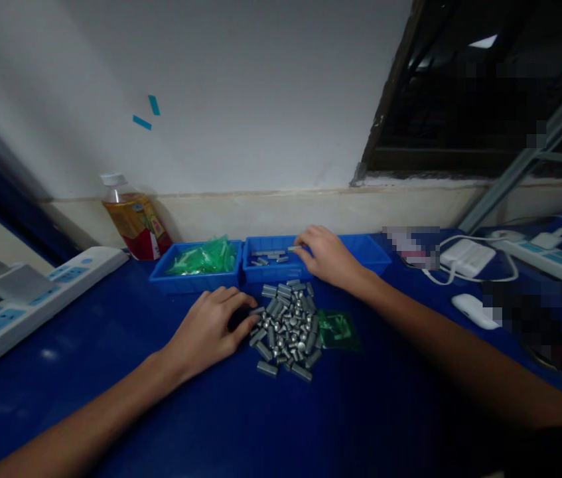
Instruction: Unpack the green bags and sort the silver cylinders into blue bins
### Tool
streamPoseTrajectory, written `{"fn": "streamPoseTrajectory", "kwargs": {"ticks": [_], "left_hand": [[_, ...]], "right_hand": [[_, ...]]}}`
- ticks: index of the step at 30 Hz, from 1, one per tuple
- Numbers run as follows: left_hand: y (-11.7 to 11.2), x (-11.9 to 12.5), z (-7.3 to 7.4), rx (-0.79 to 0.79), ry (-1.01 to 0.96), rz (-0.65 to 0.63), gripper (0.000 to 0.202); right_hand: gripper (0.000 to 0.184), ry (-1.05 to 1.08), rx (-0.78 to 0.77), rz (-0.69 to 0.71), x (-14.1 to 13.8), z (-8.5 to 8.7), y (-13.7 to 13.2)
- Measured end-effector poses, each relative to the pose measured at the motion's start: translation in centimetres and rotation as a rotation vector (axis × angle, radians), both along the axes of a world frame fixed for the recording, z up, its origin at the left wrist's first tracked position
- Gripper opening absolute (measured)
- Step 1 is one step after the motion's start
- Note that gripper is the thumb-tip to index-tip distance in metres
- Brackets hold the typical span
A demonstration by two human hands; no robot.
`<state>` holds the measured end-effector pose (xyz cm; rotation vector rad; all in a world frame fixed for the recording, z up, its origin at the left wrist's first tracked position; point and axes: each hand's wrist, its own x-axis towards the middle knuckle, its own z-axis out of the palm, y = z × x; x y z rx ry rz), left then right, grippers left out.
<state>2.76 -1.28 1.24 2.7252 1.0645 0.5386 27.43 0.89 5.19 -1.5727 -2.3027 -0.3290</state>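
Observation:
A pile of small grey metal cylinders (288,325) lies on the blue table. My left hand (208,328) rests at the pile's left edge, fingers curled, thumb and fingertips touching the nearest cylinders. My right hand (325,255) reaches over the right blue tray (370,255), pinching one small metal piece (294,248) at its fingertips above a few pieces that lie in the tray. The left blue tray (176,282) holds green plastic parts (204,255). A small green bag (339,330) lies just right of the pile.
A drink bottle (134,219) stands against the wall at the back left. A white power strip (36,299) runs along the left. At the right are white chargers (464,255), cables, another power strip (549,259) and a white device (474,311).

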Motion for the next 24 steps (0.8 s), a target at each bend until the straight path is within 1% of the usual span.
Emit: {"fn": "streamPoseTrajectory", "kwargs": {"ticks": [1, 3, 5, 8, 14, 20, 24], "left_hand": [[0.0, 0.0, -0.1, -0.013, 0.015, -0.013, 0.019], [-0.2, 0.1, -0.3, -0.029, 0.024, -0.018, 0.019], [-0.2, 0.1, -0.5, -0.038, 0.021, -0.002, 0.019], [-0.1, 0.0, -0.7, -0.052, 0.009, 0.024, 0.019], [0.2, 0.0, -0.8, -0.090, -0.032, 0.058, 0.018], [0.2, -0.1, -0.7, -0.064, -0.022, 0.147, 0.021], [0.4, -0.2, -0.8, -0.084, -0.032, 0.146, 0.022]], "right_hand": [[0.021, -0.078, -0.089, -0.040, 0.0, 0.4, 1.1], [0.020, -0.202, -0.241, -0.074, -0.3, 1.0, 3.1], [0.018, -0.256, -0.315, -0.072, -0.9, 1.2, 4.4], [0.018, -0.292, -0.348, -0.058, -1.6, 1.1, 5.3], [0.022, -0.351, -0.393, -0.025, -2.6, 1.0, 6.0], [0.023, -0.355, -0.359, 0.010, -4.3, 1.1, 6.5], [0.022, -0.323, -0.333, 0.049, -5.3, 1.0, 7.0]]}}
